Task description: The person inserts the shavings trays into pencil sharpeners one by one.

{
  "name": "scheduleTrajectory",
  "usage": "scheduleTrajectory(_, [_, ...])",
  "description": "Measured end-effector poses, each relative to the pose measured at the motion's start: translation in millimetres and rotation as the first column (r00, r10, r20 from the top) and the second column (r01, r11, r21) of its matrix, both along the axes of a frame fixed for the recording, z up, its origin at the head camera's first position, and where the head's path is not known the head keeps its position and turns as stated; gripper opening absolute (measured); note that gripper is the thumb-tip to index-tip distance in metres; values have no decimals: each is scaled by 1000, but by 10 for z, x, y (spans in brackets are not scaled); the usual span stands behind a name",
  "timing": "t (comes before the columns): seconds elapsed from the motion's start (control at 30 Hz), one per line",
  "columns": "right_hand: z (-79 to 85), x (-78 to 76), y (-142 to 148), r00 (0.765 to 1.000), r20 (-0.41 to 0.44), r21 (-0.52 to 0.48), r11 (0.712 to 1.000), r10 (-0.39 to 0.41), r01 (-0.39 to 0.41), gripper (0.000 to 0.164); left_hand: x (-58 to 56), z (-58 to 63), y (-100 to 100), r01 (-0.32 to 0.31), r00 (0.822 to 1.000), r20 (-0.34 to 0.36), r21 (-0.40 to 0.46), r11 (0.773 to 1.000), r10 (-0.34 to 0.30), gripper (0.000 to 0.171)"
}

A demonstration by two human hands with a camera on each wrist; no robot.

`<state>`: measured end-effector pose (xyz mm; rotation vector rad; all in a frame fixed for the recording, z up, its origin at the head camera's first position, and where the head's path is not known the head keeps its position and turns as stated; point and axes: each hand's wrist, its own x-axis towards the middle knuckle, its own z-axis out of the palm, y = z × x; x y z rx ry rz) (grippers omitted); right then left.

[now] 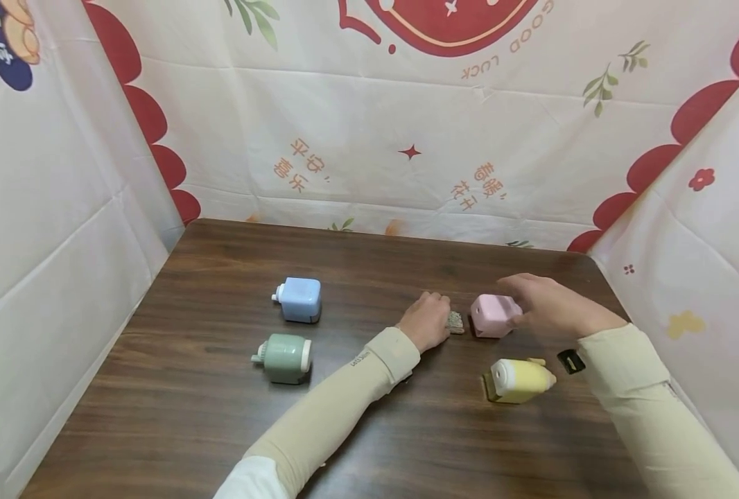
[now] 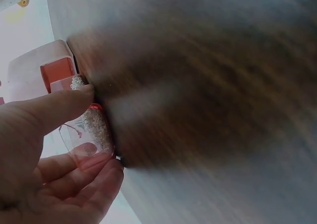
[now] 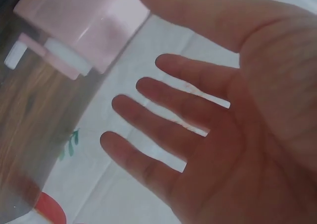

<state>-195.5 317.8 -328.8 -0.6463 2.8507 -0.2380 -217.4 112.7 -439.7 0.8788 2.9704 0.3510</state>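
A pink crank pencil sharpener (image 1: 493, 315) lies at the right back of the table, its crank visible in the right wrist view. My left hand (image 1: 425, 322) pinches a clear shavings drawer (image 2: 96, 130) between thumb and fingers, with pale shavings inside. The drawer is just in front of the sharpener's reddish opening (image 2: 57, 74); whether its far end sits inside I cannot tell. My right hand (image 1: 553, 305) is at the sharpener's crank end, thumb near its side. In the right wrist view its fingers are straight and spread, holding nothing.
A yellow sharpener (image 1: 522, 380) lies nearer on the right, below the pink one. Blue (image 1: 301, 299) and green (image 1: 287, 358) sharpeners rest on the left of the brown table (image 1: 220, 443). White printed cloth (image 1: 357, 118) hangs around the back and sides.
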Motion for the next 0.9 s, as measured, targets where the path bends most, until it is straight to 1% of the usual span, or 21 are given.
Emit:
scheduleTrajectory(0.07, [-45, -60, 19, 1000, 12, 18, 1000, 19, -20, 60, 4, 6, 11, 6, 1000, -2, 2, 1000, -6, 39])
scheduleTrajectory(0.13, [-98, -106, 29, 998, 1, 26, 998, 61, -61, 57, 7, 10, 20, 7, 1000, 3, 6, 1000, -7, 40])
scheduleTrajectory(0.23, [-170, -148, 28, 996, -25, 45, 996, 84, -82, 51, 5, 10, 21, 7, 1000, 12, 13, 1000, -7, 41])
scheduleTrajectory(0.37, [-197, -170, 8, 997, -40, 52, 996, 71, -69, 45, -3, 2, 17, 8, 1000, 15, 23, 1000, -8, 41])
scheduleTrajectory(0.5, [-192, -185, -14, 998, -37, 51, 997, 55, -53, 45, -21, 10, -2, 5, 1000, 19, 51, 999, -6, 38])
scheduleTrajectory(0.6, [-195, -195, -21, 998, -40, 53, 998, 47, -44, 46, -36, 23, -12, 1, 999, 35, 78, 997, -4, 33])
scheduleTrajectory(0.77, [-220, -205, -15, 997, -57, 62, 997, 59, -55, 46, -44, 18, 12, 3, 998, 62, 94, 996, -9, 32])
scheduleTrajectory(0.9, [-237, -213, -23, 994, -73, 64, 995, 77, -73, 46, -33, 6, 60, 19, 998, 59, 98, 995, -25, 36])
